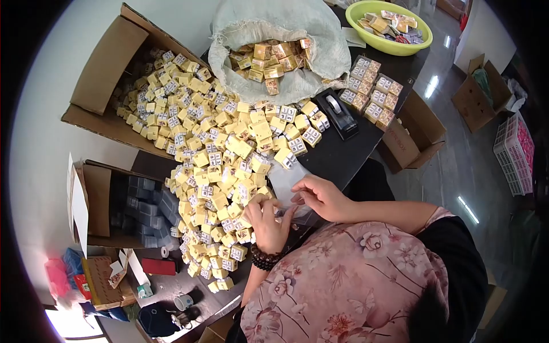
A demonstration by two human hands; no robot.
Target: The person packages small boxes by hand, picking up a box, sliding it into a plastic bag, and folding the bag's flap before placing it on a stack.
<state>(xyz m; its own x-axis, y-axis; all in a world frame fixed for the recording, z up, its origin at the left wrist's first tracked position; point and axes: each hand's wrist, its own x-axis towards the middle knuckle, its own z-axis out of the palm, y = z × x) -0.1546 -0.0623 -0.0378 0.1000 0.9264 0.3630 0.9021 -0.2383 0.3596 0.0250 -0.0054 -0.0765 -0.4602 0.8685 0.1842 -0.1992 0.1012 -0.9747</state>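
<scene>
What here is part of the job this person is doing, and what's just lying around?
Likely part of the job:
small yellow boxes, heaped beside the left hand
clear plastic by the right hand
grouped packs
pale sack

Probably just lying about:
cup
red rectangular item
pink bag

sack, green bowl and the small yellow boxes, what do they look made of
The sack looks like woven plastic, matte, with frayed threads at its mouth. The green bowl is probably plastic: smooth, evenly coloured, slightly shiny. The small yellow boxes seem smooth printed card, given flat faces and straight edges.
</scene>
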